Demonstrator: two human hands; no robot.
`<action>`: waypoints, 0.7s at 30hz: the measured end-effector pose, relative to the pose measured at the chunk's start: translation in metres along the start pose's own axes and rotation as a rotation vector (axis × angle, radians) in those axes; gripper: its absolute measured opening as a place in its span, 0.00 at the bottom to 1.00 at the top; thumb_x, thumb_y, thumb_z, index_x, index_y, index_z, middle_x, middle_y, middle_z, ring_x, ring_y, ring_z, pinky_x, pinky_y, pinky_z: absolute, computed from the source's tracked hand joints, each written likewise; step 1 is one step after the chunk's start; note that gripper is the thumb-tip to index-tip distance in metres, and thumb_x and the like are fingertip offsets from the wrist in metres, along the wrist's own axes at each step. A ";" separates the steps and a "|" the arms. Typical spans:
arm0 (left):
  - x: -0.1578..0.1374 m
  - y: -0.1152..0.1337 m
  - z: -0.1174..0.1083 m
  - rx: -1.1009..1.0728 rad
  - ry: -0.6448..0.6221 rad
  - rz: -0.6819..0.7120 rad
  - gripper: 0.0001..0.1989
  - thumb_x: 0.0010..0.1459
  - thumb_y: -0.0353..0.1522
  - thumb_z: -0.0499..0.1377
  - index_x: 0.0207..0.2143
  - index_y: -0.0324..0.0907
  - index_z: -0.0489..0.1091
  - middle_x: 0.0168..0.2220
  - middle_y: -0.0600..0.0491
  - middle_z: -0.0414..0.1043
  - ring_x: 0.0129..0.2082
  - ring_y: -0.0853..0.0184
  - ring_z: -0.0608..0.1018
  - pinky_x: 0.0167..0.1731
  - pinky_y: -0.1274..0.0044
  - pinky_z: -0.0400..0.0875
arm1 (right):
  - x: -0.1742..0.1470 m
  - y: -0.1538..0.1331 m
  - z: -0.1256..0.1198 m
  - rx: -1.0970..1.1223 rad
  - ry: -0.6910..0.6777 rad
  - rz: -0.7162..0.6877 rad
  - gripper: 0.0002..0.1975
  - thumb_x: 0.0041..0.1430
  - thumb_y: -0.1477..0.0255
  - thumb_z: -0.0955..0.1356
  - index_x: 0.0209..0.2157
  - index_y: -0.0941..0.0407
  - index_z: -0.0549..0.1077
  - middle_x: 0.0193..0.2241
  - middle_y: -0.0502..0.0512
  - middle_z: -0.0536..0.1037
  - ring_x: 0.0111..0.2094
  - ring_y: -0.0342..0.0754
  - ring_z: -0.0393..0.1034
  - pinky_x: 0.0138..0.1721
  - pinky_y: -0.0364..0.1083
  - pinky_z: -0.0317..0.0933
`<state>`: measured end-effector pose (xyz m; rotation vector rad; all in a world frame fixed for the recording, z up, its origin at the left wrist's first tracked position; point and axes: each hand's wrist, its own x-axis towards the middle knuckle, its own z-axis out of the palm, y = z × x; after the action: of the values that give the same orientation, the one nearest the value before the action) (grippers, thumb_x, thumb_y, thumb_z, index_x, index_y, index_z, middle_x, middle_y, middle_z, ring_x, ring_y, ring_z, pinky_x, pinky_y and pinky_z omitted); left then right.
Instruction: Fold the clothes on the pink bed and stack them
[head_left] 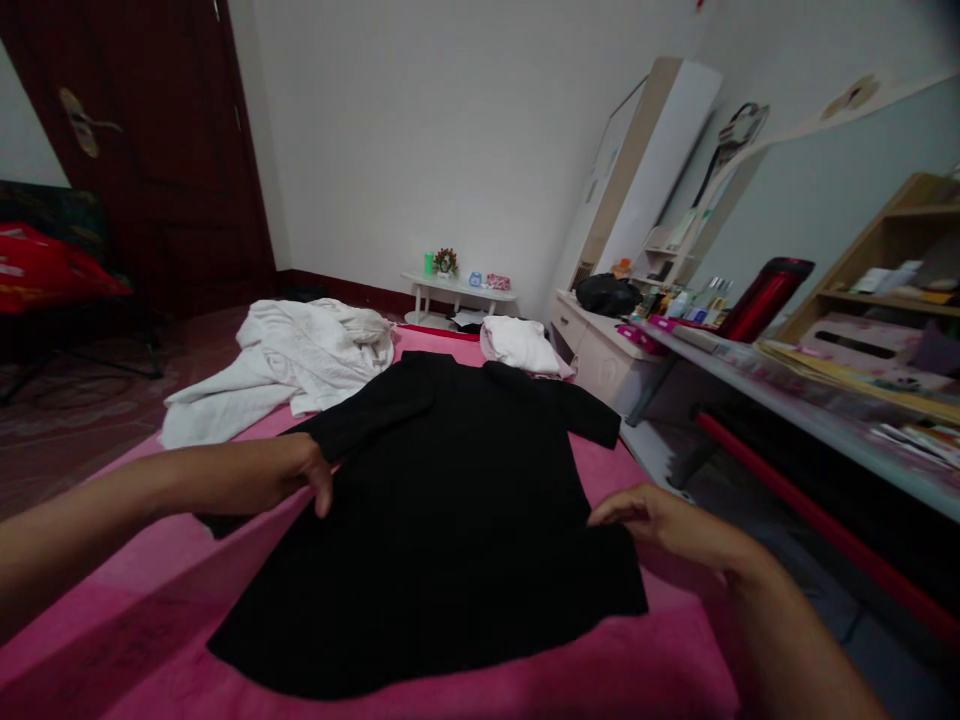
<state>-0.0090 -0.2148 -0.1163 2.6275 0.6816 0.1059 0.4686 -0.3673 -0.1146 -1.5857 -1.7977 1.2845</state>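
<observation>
Pink cover (pixel 697 650) carries the black shirt (pixel 465 470) at centre — if you tug unevenly, it could crease or skew. White heap (pixel 315 350) crowds approx. 10 o'clock; pink runs past the shirt at 5. Your R hand (pixel 652 520) pinches shirt edge, 4 o'clock; L hand (pixel 281 472) at 9 — can't tell if gripping.

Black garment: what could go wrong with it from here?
Uneven pull: the left hand and right hand are at opposite sides of the garment, so it might skew or crease.
Snag: one sleeve appears to run beneath the left forearm and might be dragged.
Slip: the other sleeve reaches near the edge of the pink cover and could slide over it.
</observation>
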 end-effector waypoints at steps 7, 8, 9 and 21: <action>0.127 0.039 0.004 -0.085 0.084 0.154 0.19 0.59 0.33 0.51 0.53 0.45 0.67 0.52 0.53 0.70 0.50 0.64 0.72 0.52 0.74 0.64 | 0.126 -0.029 0.004 -0.132 0.336 -0.242 0.16 0.52 0.69 0.67 0.43 0.56 0.75 0.43 0.58 0.77 0.45 0.53 0.71 0.49 0.53 0.62; 0.149 0.035 0.015 -0.059 0.115 0.153 0.21 0.59 0.33 0.51 0.56 0.44 0.64 0.55 0.51 0.67 0.53 0.63 0.70 0.54 0.72 0.62 | 0.148 -0.029 0.015 -0.176 0.384 -0.258 0.18 0.52 0.71 0.67 0.46 0.56 0.73 0.47 0.59 0.75 0.48 0.52 0.70 0.51 0.53 0.61; 0.170 0.030 0.026 -0.035 0.137 0.141 0.23 0.59 0.33 0.51 0.57 0.43 0.61 0.56 0.48 0.65 0.54 0.62 0.69 0.54 0.71 0.62 | 0.169 -0.028 0.024 -0.260 0.417 -0.283 0.21 0.52 0.72 0.67 0.49 0.56 0.71 0.53 0.60 0.70 0.53 0.52 0.65 0.54 0.53 0.57; 0.265 -0.063 0.072 0.195 0.338 -0.238 0.32 0.62 0.48 0.42 0.62 0.41 0.54 0.65 0.45 0.47 0.65 0.54 0.48 0.61 0.60 0.44 | 0.268 0.046 -0.026 -0.730 0.607 0.183 0.29 0.64 0.57 0.55 0.62 0.57 0.54 0.64 0.58 0.51 0.65 0.51 0.40 0.62 0.55 0.34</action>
<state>0.2081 -0.0653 -0.2163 2.7137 1.1659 0.4397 0.4439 -0.1118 -0.2087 -2.2323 -1.8074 0.0991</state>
